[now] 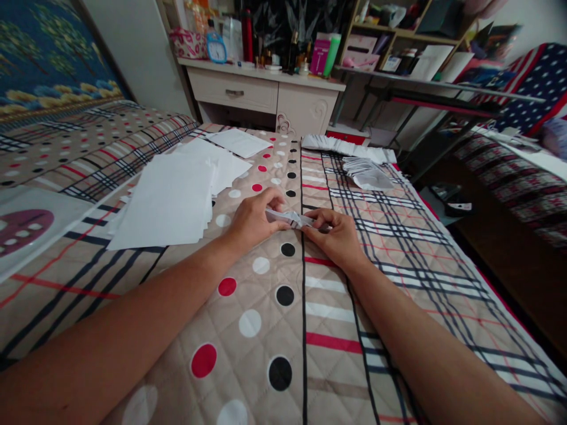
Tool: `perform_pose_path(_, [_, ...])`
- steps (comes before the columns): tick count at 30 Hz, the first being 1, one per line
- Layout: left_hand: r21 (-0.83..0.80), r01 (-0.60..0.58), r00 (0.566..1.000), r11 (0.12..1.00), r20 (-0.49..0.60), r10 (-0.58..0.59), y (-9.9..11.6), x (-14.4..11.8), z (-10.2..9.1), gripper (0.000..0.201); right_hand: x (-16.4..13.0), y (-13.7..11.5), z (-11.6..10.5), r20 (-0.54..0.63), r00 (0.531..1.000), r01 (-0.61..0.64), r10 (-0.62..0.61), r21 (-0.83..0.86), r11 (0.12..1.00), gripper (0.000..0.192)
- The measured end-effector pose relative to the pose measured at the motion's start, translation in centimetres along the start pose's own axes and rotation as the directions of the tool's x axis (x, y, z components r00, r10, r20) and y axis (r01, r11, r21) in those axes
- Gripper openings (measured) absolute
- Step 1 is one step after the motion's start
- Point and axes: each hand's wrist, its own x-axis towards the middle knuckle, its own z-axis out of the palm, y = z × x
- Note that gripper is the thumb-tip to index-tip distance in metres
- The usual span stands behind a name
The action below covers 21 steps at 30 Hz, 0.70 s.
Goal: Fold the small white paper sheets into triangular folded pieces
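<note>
A narrow folded strip of white paper [290,218] spans the gap between my hands, a little above the quilted bedcover. My left hand [253,218] pinches its left end between thumb and fingers. The right end is gripped by my right hand [333,235], whose curled fingers hide part of it. Beyond my left hand lies a loose stack of white sheets [168,198], with more sheets [239,142] behind it. Past my right hand, a small fanned bundle of folded papers [367,174] rests on the cover, near a long row of folded white papers [348,147].
The bedcover [330,378] has dots, stripes and checks. A plastic bag with a purple print [26,233] lies at far left. Behind the bed stands a white dresser [261,94] crowded with bottles and a blue clock [216,46]. A shelved desk [411,88] stands right of it.
</note>
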Motion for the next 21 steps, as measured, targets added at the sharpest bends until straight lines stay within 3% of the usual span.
perform_pose_path(2, [-0.001, 0.014, 0.998, 1.000, 0.056, -0.014, 0.1, 0.0, 0.0, 0.056, -0.1, -0.1, 0.0, 0.008, 1.000, 0.008, -0.008, 0.030, 1.000, 0.027])
perform_pose_path(5, [0.083, 0.004, 0.992, 0.997, 0.127, -0.015, -0.1, -0.1, 0.1, 0.025, 0.0, -0.1, 0.1, 0.024, 1.000, -0.013, 0.011, 0.082, 0.997, 0.024])
perform_pose_path(7, [0.116, 0.000, 0.991, 0.993, 0.134, -0.016, -0.2, -0.2, 0.3, 0.017, 0.2, 0.0, 0.0, 0.038, 0.999, -0.018, 0.014, 0.099, 0.995, 0.021])
perform_pose_path(10, [0.107, 0.013, 0.990, 0.994, 0.141, -0.028, -0.5, -0.3, 0.5, 0.015, 0.5, 0.2, -0.1, 0.076, 0.997, 0.034, -0.033, -0.005, 0.999, 0.030])
perform_pose_path(13, [0.101, 0.004, 0.985, 0.995, 0.172, -0.021, -0.5, -0.3, 0.6, 0.013, 0.5, 0.1, -0.1, 0.131, 0.990, 0.073, -0.055, -0.135, 0.988, 0.018])
perform_pose_path(16, [0.155, -0.146, 0.970, 0.977, 0.215, 0.111, 0.1, -0.3, 0.4, 0.009, 0.3, -0.2, -0.1, 0.137, 0.988, 0.097, -0.076, -0.152, 0.984, 0.009])
perform_pose_path(19, [0.248, -0.336, 0.921, 0.909, 0.288, 0.262, 1.0, -0.2, 0.2, 0.009, 0.1, -0.3, 0.0, 0.114, 0.988, 0.122, -0.104, -0.165, 0.979, 0.011])
perform_pose_path(21, [0.278, -0.369, 0.909, 0.887, 0.309, 0.282, 1.4, -0.2, 0.3, 0.008, 0.0, -0.3, 0.0, 0.111, 0.988, 0.128, -0.109, -0.186, 0.974, 0.012])
